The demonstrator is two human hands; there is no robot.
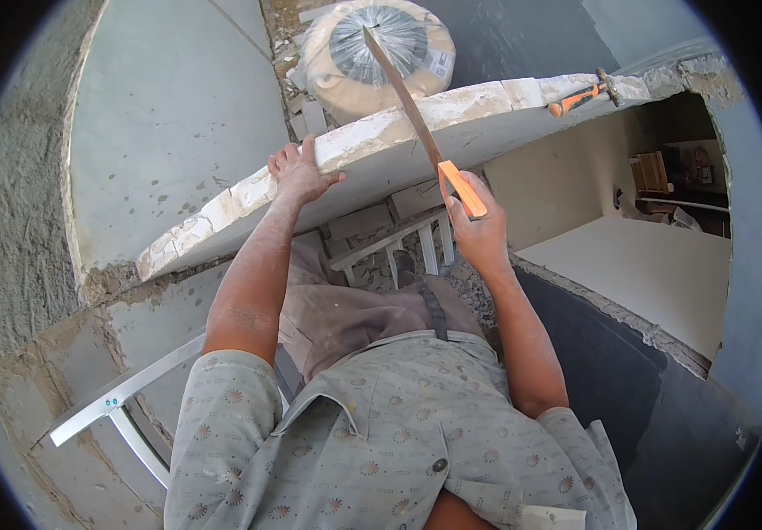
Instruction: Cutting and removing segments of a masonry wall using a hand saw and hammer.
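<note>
My right hand point(480, 231) is closed round the orange handle of a handsaw point(412, 110). The saw's long brown blade points up and away, crossing the rough white top edge of a grey wall point(354, 146). I cannot tell whether the blade touches that edge. Left of the saw, my left hand point(304, 174) rests over the same edge, fingers apart and thumb stretched to the side. Farther right, a tool with an orange-and-black handle point(580, 99) lies on the wall's top; its kind is unclear.
Behind the wall stands a round plastic-wrapped bundle point(379, 57). A metal ladder point(120, 397) reaches from the lower left under my body, its rungs showing by my legs. To the right, an opening shows a white surface point(633, 274) and a wooden box point(650, 172). Rubble lies below.
</note>
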